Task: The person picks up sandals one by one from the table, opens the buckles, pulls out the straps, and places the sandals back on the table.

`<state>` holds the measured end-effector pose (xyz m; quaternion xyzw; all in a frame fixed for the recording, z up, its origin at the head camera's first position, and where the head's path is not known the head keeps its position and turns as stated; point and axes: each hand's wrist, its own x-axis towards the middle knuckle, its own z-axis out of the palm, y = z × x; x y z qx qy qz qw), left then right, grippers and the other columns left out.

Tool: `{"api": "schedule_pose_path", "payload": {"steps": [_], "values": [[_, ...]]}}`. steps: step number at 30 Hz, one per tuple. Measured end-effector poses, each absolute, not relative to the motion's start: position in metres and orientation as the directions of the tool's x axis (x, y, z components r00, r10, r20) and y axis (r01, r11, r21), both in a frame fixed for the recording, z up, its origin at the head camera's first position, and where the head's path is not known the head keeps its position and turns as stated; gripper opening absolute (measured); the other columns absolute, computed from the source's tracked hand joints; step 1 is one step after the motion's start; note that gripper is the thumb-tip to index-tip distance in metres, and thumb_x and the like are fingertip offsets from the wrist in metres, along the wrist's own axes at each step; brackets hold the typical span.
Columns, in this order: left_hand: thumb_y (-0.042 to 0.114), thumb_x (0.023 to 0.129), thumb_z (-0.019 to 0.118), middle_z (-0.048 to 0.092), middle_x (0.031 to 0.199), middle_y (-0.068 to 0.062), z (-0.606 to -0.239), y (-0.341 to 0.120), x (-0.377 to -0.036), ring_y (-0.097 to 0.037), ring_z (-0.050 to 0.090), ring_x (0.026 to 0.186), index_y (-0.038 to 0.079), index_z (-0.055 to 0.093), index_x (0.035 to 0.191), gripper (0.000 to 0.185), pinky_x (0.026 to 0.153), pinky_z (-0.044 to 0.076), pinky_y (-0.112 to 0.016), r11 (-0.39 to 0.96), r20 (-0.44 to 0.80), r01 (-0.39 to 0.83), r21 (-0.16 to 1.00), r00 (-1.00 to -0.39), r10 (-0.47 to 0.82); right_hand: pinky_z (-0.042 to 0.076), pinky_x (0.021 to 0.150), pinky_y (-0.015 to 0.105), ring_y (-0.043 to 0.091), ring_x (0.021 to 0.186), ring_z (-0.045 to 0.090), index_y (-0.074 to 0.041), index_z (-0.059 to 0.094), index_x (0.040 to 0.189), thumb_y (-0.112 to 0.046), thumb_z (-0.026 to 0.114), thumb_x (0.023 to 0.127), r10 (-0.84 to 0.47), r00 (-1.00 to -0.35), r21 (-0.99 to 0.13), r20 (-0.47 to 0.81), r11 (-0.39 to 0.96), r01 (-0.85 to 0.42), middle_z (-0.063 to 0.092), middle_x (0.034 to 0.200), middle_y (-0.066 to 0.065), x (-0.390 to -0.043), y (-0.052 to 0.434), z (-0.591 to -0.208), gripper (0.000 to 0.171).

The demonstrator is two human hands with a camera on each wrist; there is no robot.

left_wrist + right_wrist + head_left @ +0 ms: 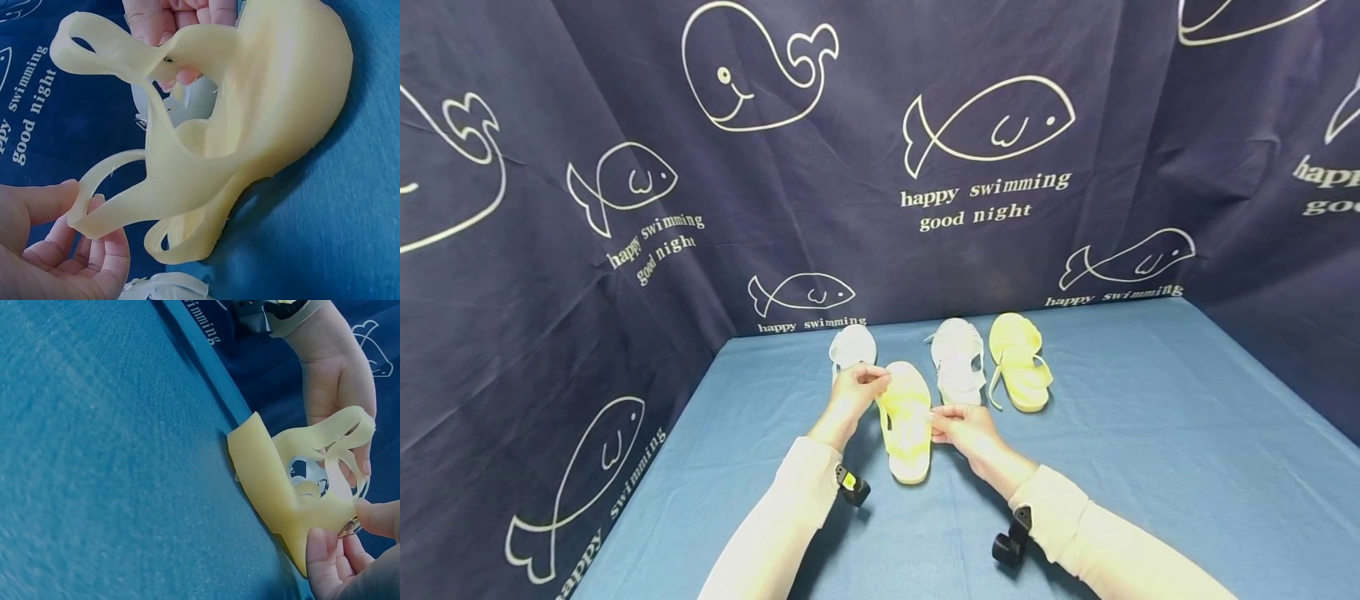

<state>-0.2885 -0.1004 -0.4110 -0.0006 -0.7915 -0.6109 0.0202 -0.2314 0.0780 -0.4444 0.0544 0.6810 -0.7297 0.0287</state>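
Four sandals are seen on a blue tablecloth, which fills the lower centre and right of the head view, w/ a navy backdrop printed w/ whales, fish and "happy swimming good night" behind and at both sides.

Two cream sleeves enter from the bottom edge, each w/ a black wrist camera mount.

A pale yellow sandal is held at centre frame, lying lengthwise on the cloth btwn both hands. Its right edge is pinched by the right hand, fingers curled on the strap area; in the right wrist view the strap by the metal buckle is gripped btwn thumb and fingertips at lower right. Its upper left strap is pinched by the left hand; in the left wrist view a thin strap loop is held btwn thumb and fingers at lower left.

A second yellow sandal lies just right of centre, beside a white sandal, apparently touching it. Another white sandal is partly hidden behind the left hand, upper left of the held one.
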Motion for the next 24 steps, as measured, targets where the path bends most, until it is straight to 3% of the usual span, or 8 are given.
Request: {"api": "schedule_pose_path", "payload": {"steps": [8,17,24], "values": [[0.007,0.088,0.068,0.072,0.09,-0.011,-0.4156,-0.0976,-0.2913,-0.008,0.062,0.075,-0.002,0.071,0.103,0.018,0.072,0.053,-0.023,0.3,0.032,0.029,0.953,-0.999,-0.004,0.059,0.07,0.031,0.012,0.066,0.063,0.016,0.063,0.107,-0.003,0.066,0.088,0.028,-0.993,-0.99,-0.117,-0.086,0.114,0.067,0.074,0.003,-0.2299,0.0775,-0.4444,0.027],[0.008,0.089,0.067,0.07,0.11,-0.017,-0.4164,-0.0994,-0.2918,-0.027,0.064,0.106,-0.003,0.067,0.115,0.028,0.096,0.051,-0.038,0.332,0.032,0.032,0.943,-0.999,0.007,0.059,0.071,0.031,0.011,0.065,0.062,0.016,0.063,0.106,-0.001,0.065,0.088,0.036,-0.993,-0.99,-0.116,-0.09,0.112,0.066,0.072,0.002,-0.2313,0.0773,-0.4436,0.024],[0.008,0.089,0.067,0.069,0.112,-0.018,-0.4162,-0.0997,-0.2885,-0.028,0.064,0.108,-0.004,0.066,0.117,0.031,0.097,0.051,-0.039,0.327,0.033,0.037,0.944,-0.999,0.02,0.059,0.07,0.03,0.012,0.065,0.062,0.016,0.063,0.105,-0.001,0.066,0.088,0.038,-0.992,-0.989,-0.12,-0.094,0.116,0.066,0.071,0.002,-0.2297,0.0764,-0.444,0.024]]}}
